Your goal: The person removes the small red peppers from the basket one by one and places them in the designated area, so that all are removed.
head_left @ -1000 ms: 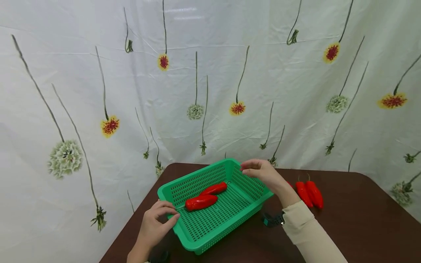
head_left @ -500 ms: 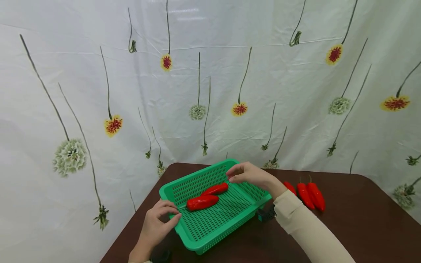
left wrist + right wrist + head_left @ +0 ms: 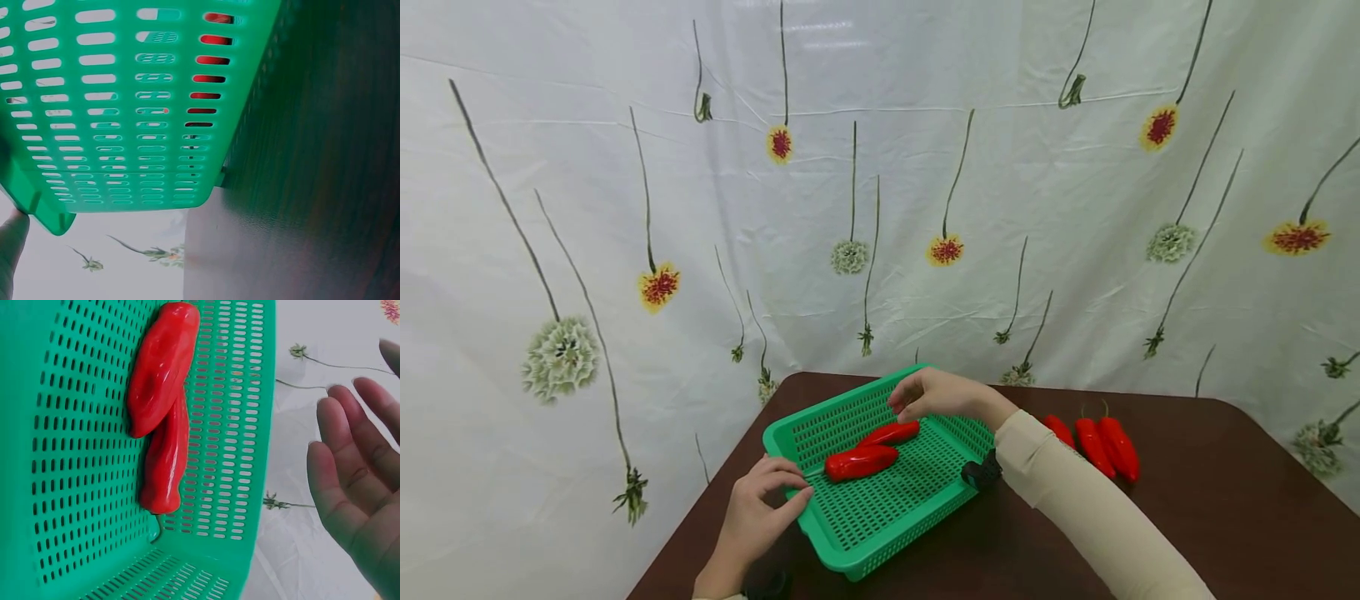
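Note:
A green plastic basket [image 3: 917, 487] with slotted walls stands at an angle on the table. Inside it lie two red peppers, a front one [image 3: 861, 462] and a back one [image 3: 892, 432], overlapping near the far wall. My left hand [image 3: 758, 508] holds the basket's left end, fingers over the rim and thumb towards the inside. In the left wrist view the basket's outer wall [image 3: 247, 37] fills much of the picture. My right hand [image 3: 938, 394] hovers over the basket near the back pepper; the right wrist view shows its fingers [image 3: 334, 425] loosely bent, apart and holding nothing.
Several red peppers [image 3: 1117, 448] lie on the dark brown table [image 3: 1217, 492] to the right of the basket, partly behind the right sleeve [image 3: 1075, 500]. A white flower-patterned cloth [image 3: 895, 317] hangs behind the table. A black wrist device [image 3: 982, 472] sits under the right wrist.
My right hand has moved left from the basket's right end to above the back pepper. The left hand, the basket and the peppers have stayed in place.

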Available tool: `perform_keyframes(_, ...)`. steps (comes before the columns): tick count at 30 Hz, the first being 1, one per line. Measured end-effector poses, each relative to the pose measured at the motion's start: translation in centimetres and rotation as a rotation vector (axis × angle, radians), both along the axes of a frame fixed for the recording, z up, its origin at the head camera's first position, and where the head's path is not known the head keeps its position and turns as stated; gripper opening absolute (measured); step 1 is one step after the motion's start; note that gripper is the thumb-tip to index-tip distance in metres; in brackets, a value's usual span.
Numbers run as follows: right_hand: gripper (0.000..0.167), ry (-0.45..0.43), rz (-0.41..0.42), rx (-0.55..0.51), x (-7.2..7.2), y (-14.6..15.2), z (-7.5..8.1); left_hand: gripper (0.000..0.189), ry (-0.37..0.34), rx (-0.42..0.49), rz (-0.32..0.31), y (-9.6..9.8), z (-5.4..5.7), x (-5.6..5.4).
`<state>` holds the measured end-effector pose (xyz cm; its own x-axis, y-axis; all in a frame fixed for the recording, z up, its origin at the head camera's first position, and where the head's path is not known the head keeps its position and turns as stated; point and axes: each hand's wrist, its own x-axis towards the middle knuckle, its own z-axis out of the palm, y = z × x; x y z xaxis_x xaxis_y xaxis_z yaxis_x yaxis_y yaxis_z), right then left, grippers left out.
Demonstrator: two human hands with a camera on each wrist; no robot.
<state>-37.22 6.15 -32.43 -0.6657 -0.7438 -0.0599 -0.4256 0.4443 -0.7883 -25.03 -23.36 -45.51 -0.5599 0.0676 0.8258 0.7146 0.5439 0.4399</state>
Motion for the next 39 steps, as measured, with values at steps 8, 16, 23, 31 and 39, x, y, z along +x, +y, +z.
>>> perform_keyframes(8,0.033,-0.054,0.016,0.026,-1.7,-0.5,-0.6,0.03,0.013,-0.017,0.012,0.0,0.2,0.2)
perform_keyframes(16,0.034,-0.066,0.007,0.046,-2.5,-0.6,-1.2,0.032,-0.001,-0.019,0.04,0.0,0.0,0.3)
perform_keyframes(23,0.035,-0.047,0.004,0.069,-3.1,-1.6,-1.9,0.033,-0.011,0.0,0.014,0.1,0.2,0.3)
perform_keyframes(31,0.038,-0.026,-0.009,0.132,-3.2,-2.6,-2.8,0.034,-0.006,0.003,0.005,0.1,0.1,0.2)
perform_keyframes(39,0.039,-0.014,-0.015,0.162,-3.1,-3.7,-3.3,0.034,-0.024,0.001,0.018,0.0,0.0,0.2)
